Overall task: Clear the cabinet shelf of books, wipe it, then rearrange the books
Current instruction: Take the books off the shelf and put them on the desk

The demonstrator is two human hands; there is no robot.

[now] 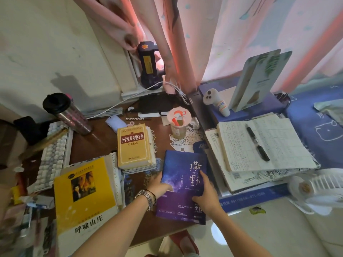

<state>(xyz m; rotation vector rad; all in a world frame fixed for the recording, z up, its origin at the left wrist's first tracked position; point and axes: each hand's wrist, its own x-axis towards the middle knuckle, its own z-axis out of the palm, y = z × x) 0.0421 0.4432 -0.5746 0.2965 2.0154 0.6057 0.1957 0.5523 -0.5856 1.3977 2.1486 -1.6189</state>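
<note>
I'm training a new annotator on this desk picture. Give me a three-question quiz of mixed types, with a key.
1. True or false: both hands hold the purple starry book.
2. What lies on the open notebook? A) a black pen B) scissors C) a phone
3. Fill in: the dictionary lies on a small ____ of books.

Key
1. True: the left hand grips its left edge, the right hand its right side.
2. A, the black pen.
3. stack
</note>
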